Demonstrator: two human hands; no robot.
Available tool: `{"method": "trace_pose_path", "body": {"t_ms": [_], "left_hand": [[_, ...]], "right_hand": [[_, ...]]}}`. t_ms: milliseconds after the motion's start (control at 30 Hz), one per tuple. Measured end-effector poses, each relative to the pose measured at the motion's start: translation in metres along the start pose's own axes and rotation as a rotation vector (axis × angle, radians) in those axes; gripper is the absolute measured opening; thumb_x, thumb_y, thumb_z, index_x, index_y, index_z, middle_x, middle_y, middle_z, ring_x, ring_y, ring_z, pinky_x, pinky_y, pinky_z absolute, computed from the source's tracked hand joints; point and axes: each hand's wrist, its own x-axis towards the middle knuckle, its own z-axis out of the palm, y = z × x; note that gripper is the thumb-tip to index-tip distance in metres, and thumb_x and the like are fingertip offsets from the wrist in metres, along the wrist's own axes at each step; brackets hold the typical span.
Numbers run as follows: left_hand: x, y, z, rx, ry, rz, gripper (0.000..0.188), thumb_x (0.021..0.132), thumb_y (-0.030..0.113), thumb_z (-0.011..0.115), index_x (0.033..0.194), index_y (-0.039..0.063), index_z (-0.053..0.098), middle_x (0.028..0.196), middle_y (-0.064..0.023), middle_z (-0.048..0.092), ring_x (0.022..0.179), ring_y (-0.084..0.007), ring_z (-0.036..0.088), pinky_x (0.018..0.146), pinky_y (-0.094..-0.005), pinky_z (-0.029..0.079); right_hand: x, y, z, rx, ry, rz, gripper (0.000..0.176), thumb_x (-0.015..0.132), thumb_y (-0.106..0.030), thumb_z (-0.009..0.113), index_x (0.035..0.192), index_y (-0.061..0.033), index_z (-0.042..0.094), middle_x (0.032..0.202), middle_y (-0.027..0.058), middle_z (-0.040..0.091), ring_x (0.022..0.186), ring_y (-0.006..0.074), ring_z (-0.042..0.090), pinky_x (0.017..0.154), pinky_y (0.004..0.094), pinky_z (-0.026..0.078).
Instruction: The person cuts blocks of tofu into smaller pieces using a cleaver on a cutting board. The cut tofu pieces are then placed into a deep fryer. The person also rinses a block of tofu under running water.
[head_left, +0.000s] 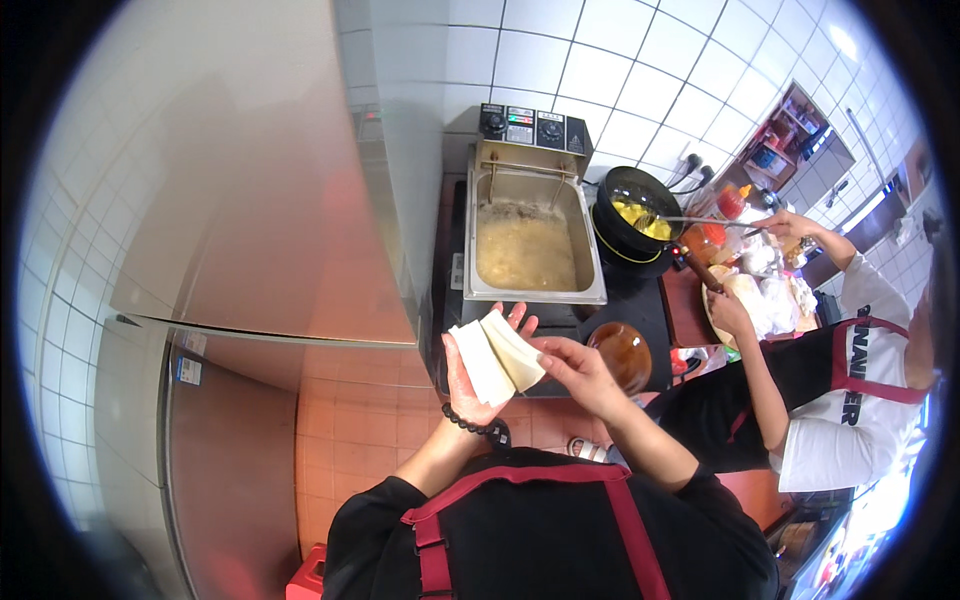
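Note:
A stack of thin, pale dough wrappers (481, 365) rests across the palm of my left hand (466, 390), which has a dark bead bracelet at its wrist. My right hand (583, 373) pinches the right edge of a yellowish folded or lifted sheet (511, 351) of the stack between thumb and fingers. Just beyond my hands stands an electric deep fryer (534, 297), its steel basin holding cloudy, bubbling oil (526, 251). A round brown bowl (621, 356) sits to the right, partly behind my right hand; what it contains is unclear.
A co-worker (817, 375) at the right holds a long-handled utensil (712, 221) over a black pan (637, 210) with yellow pieces in it. Bags and a sauce bottle (733, 201) crowd the counter beyond. A tall steel cabinet (247, 172) stands close on the left.

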Motion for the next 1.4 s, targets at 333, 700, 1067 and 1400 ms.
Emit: {"method": "trace_pose_path", "body": {"t_ms": [333, 700, 1067, 1400], "left_hand": [[0.007, -0.003, -0.008, 0.047, -0.028, -0.006, 0.082, 0.079, 0.07, 0.037, 0.135, 0.009, 0.032, 0.141, -0.0164, 0.029, 0.127, -0.0328, 0.032, 0.104, -0.0457, 0.029], [0.017, -0.014, -0.011, 0.062, -0.068, -0.01, 0.082, 0.08, 0.069, 0.037, 0.135, 0.01, 0.03, 0.14, -0.017, 0.032, 0.127, -0.032, 0.033, 0.104, -0.0456, 0.03], [0.008, -0.02, -0.025, 0.111, -0.008, -0.077, 0.081, 0.081, 0.067, 0.037, 0.139, 0.011, 0.026, 0.138, -0.0101, 0.036, 0.123, -0.0276, 0.041, 0.102, -0.0436, 0.034], [-0.004, -0.011, -0.05, 0.148, 0.105, -0.137, 0.075, 0.085, 0.064, 0.029, 0.135, 0.008, 0.033, 0.115, -0.0154, 0.053, 0.105, -0.0315, 0.053, 0.092, -0.0462, 0.042]], "right_hand": [[0.008, -0.016, -0.003, -0.425, -0.003, -0.121, 0.041, 0.084, -0.002, 0.056, 0.124, -0.0006, 0.044, 0.094, 0.0102, 0.065, 0.084, 0.0144, 0.063, 0.073, 0.0274, 0.05], [0.007, -0.026, -0.005, -0.767, 0.021, -0.385, 0.05, 0.074, -0.003, 0.061, 0.122, -0.0035, 0.044, 0.096, 0.0164, 0.062, 0.082, 0.0337, 0.062, 0.072, 0.0368, 0.051], [0.038, -0.005, -0.012, -0.726, 0.204, -0.247, 0.026, 0.072, -0.013, 0.066, 0.094, -0.0011, 0.059, 0.08, 0.0215, 0.062, 0.073, 0.0374, 0.061, 0.062, 0.0397, 0.05], [0.148, -0.021, -0.118, -0.634, 0.314, -0.195, 0.022, 0.071, -0.017, 0.071, 0.081, -0.002, 0.057, 0.066, 0.0096, 0.059, 0.062, 0.018, 0.06, 0.058, 0.0315, 0.046]]}}
